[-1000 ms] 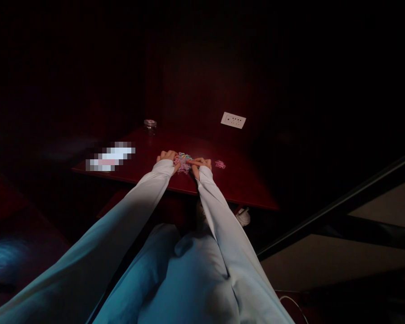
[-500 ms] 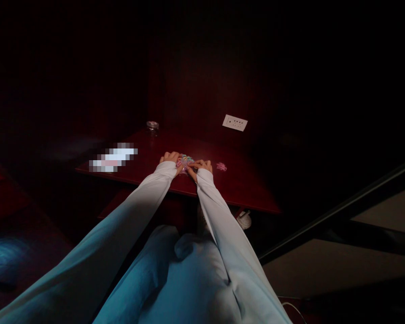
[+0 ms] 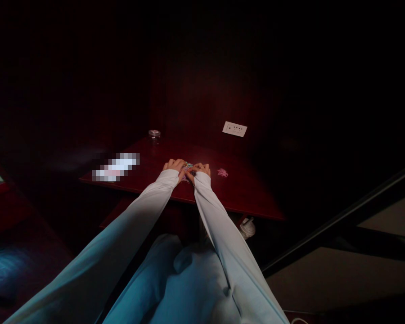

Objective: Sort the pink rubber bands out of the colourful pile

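A heap of small, thin, many-coloured pieces (image 3: 186,178), pink, purple and green, lies near the table's front edge; at this size I cannot tell their kind. My left hand (image 3: 174,165) rests on the heap's left side, fingers bent but apart. From the right, my right hand (image 3: 200,170) reaches into the same heap, its thumb and fingers drawn together; whatever is between them is hidden. A smaller pile of similar pink pieces (image 3: 222,173) lies apart, just right of my right hand.
A clear lidded jar (image 3: 154,136) stands at the back left of the dark red table (image 3: 249,198). On the left lies a bright blurred-out object (image 3: 121,166). A white socket panel (image 3: 234,128) is on the wall behind. Below the table's edge hangs a round pale object (image 3: 247,228).
The whole view has shifted slightly, so the table sits lower. My hands stay at the heap, the left one now covering more of it and both a little closer together.
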`<state>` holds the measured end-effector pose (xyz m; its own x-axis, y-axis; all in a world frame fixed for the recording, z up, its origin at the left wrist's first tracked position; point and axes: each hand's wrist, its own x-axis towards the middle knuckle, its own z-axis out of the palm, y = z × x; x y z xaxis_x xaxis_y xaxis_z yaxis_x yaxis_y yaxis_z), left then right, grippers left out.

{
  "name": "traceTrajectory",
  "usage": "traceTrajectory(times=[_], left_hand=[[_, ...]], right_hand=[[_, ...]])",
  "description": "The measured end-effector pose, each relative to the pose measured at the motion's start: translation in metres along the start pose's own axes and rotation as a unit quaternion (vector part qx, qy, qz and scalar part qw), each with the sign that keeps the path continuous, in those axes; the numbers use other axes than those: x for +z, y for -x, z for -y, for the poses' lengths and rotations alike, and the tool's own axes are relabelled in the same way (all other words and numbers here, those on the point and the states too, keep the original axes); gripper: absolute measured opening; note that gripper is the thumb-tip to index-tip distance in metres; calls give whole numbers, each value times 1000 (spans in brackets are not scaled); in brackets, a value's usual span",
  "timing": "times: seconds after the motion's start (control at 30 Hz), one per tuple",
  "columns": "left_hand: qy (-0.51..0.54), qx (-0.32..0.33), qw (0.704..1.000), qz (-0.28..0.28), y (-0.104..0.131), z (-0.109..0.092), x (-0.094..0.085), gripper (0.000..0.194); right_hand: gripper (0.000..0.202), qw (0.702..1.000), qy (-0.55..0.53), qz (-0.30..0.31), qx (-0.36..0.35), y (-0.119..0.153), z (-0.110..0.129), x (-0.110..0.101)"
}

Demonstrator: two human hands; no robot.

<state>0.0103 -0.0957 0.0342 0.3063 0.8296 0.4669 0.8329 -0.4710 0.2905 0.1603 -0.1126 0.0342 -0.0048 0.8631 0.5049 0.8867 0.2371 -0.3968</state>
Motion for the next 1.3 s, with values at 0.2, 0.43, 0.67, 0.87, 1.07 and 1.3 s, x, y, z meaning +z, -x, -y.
traceTrajectory(times=[0.2,0.43,0.67,0.87,1.07,1.3], left_hand=[[12,17,1000,-5,-1,0,3,38],[1,21,1000,-8,-1,3,5,36],[-10,33,999,-4,-2,5,8,35],[12,45,999,-6,-1,3,4,35],[20,68,997,-15,-1,6,6,35],[13,82,996,-33,-1,7,9,34]], right_hand=[[13,998,-33,-12,48,-1,-3,-2],[10,995,-69,-21,71,-5,-6,1],[12,995,-61,-11,81,-5,-8,1],[13,994,-76,-15,79,-5,-11,3],[13,994,-74,-14,78,-6,-11,4],[19,993,-93,-31,63,-7,-15,7]])
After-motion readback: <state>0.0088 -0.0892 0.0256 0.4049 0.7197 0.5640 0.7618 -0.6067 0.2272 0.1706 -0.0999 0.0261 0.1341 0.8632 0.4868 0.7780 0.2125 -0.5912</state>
